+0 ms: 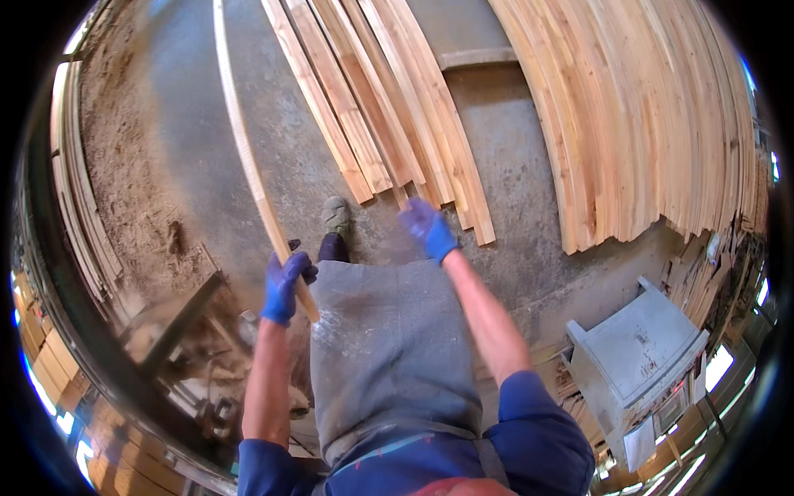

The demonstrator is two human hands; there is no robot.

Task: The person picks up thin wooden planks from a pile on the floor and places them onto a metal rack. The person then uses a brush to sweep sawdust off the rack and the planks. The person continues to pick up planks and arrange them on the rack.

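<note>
Purple and bright blue mark the left glove [285, 285] and right glove [427, 225], set against a slate-grey apron [389, 347] smudged whitish and navy sleeves [539, 434]. The strip [248, 161] shows pale tan; the boards [434, 124] run honey to pinkish tan, streaked with brown grain, as does the striped stack [628, 124]. Grey mottles the floor [281, 140]; brown flecks the blue-grey cabinet [645, 335].
</note>
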